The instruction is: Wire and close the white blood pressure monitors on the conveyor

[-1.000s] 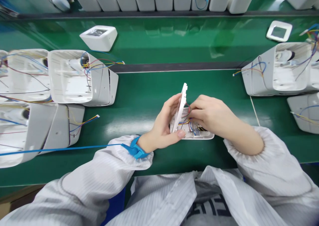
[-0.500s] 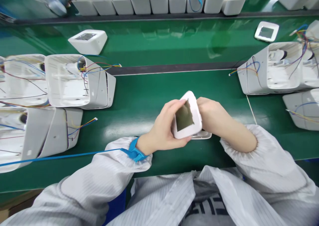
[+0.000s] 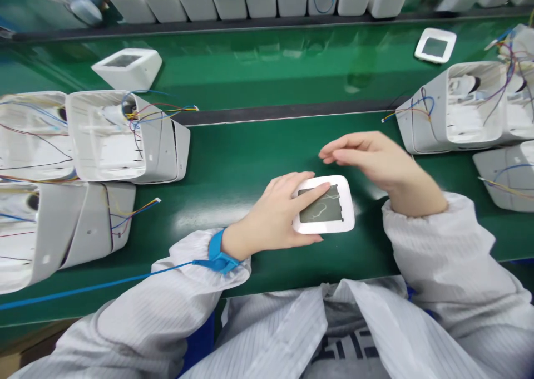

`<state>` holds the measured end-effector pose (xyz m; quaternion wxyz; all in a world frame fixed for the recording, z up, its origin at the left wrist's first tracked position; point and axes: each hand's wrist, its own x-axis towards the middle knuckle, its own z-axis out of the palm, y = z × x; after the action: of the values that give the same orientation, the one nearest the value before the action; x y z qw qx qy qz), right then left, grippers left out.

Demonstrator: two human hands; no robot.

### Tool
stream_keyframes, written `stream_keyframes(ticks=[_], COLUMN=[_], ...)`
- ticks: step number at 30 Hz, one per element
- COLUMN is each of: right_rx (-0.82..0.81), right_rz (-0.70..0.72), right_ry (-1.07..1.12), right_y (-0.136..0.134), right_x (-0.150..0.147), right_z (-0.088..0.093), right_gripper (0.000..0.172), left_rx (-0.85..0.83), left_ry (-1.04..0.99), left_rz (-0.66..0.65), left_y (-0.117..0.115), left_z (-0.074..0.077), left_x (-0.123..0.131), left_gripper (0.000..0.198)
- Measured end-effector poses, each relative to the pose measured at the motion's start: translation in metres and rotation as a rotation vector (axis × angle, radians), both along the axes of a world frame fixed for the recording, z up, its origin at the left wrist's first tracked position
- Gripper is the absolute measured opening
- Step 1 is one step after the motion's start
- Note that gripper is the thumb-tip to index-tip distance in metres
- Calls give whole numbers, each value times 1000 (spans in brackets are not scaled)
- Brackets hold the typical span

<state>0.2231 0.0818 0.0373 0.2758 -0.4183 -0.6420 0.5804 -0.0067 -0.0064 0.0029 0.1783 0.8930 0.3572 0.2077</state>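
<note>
A white rounded panel with a grey display screen point(image 3: 321, 206) lies face up on the green table, light streaks showing across its screen. Around the panel's left end, my left hand point(image 3: 283, 209) grips it, thumb along the near edge and index finger stretched over the screen. A blue wrist strap point(image 3: 219, 254) with a cord circles my left wrist. Above and right of the panel, my right hand point(image 3: 371, 159) hovers apart from it, fingers extended and slightly bent with nothing visible in them. Its palm side is partly hidden.
White open housings point(image 3: 112, 139) with loose wires stand at left, others point(image 3: 471, 112) at right. On the raised back strip sit a white angled unit point(image 3: 129, 70) and a white framed panel point(image 3: 436, 46). A row of white bins point(image 3: 261, 6) lines the back.
The tilted panel has come down flat over the spot where another white part showed beneath. My right hand has drawn away from it to the upper right, and its fingers have straightened.
</note>
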Motion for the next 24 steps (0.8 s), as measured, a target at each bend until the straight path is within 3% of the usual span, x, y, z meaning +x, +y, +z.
stream_keyframes(ticks=[5, 10, 13, 15, 17, 20, 22, 24], right_rx=[-87, 28, 219, 324, 347, 350, 433, 553], right_rz=[37, -83, -184, -240, -226, -141, -100, -78], right_ry=[-8, 16, -45, -138, -251, -332, -307, -269], right_y=[-22, -28, -31, -32, -33, -31, -30, -31], right_x=[-38, -43, -42, -41, -39, -35, -32, -30], right_z=[-14, -14, -13, -15, -16, -16, -13, -11], right_gripper=[26, 25, 29, 40, 52, 50, 45, 43], left_rx=[-81, -100, -75, 9, 118, 202, 129, -40], left_ry=[35, -11, -51, -83, -107, -161, -265, -373], left_rz=[77, 101, 137, 210, 269, 229, 222, 270], left_y=[0, -2, -5, -6, -6, -2, 1, 2], left_z=[-4, -8, -9, -10, -11, -10, -6, -1], left_x=[0, 3, 7, 8, 7, 2, -3, -7], left_gripper=[100, 112, 101, 89, 85, 89, 81, 59])
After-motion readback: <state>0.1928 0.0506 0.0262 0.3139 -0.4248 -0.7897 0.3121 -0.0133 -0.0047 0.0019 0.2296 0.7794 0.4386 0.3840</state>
